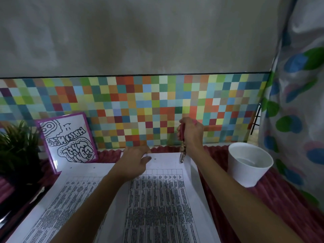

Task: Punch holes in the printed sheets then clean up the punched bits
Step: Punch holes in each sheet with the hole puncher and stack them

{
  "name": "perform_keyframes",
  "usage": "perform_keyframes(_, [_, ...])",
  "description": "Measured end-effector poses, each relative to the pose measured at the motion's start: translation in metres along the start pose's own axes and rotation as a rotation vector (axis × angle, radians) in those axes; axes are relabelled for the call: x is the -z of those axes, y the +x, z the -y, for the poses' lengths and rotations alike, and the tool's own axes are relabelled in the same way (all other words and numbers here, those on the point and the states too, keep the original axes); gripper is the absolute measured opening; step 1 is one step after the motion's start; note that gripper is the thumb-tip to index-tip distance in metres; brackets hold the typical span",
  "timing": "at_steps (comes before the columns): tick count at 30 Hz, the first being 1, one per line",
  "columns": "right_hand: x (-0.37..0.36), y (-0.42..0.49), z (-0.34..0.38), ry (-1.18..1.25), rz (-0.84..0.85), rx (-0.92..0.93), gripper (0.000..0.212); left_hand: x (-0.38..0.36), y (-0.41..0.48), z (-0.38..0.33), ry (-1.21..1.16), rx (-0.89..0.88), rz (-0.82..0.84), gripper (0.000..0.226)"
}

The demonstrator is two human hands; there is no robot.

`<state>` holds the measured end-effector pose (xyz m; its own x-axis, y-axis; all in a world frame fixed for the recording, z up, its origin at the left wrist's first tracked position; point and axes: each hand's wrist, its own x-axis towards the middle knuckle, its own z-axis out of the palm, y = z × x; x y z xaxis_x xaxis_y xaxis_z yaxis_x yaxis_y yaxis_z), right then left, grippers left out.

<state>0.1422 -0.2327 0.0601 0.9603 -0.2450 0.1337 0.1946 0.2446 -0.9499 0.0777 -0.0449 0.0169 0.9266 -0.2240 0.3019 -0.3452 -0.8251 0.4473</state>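
Now the right hand wraps its fingers round the pink punch, which bites the far edge of the printed sheet. The left hand pinches that edge. Next, I think, it needs a hard squeeze.

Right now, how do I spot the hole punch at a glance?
Find the multicoloured tile band along the back wall. Below it, right of centre, the right hand holds the hole punch upright at the far edge of the right-hand sheet. Nothing else is metal with pink handles.
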Motion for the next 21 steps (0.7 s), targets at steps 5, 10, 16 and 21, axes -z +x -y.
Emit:
perform_keyframes(5, [-0.004,0.002,-0.003,0.047,-0.031,0.062,0.018,0.001,0.001,0.004,0.006,0.005,-0.004,0.011])
perform_keyframes(10, [-0.004,0.002,-0.005,0.044,-0.062,0.110,0.021,-0.006,0.004,-0.009,0.191,-0.050,-0.097,0.025])
perform_keyframes(16, [-0.006,-0.002,-0.005,0.038,-0.064,0.142,0.023,-0.035,0.015,-0.045,0.169,-0.103,-0.113,0.024])
perform_keyframes(21, [-0.005,-0.005,-0.003,0.053,-0.050,0.149,0.022,-0.038,0.015,-0.044,0.086,-0.094,-0.170,0.018])
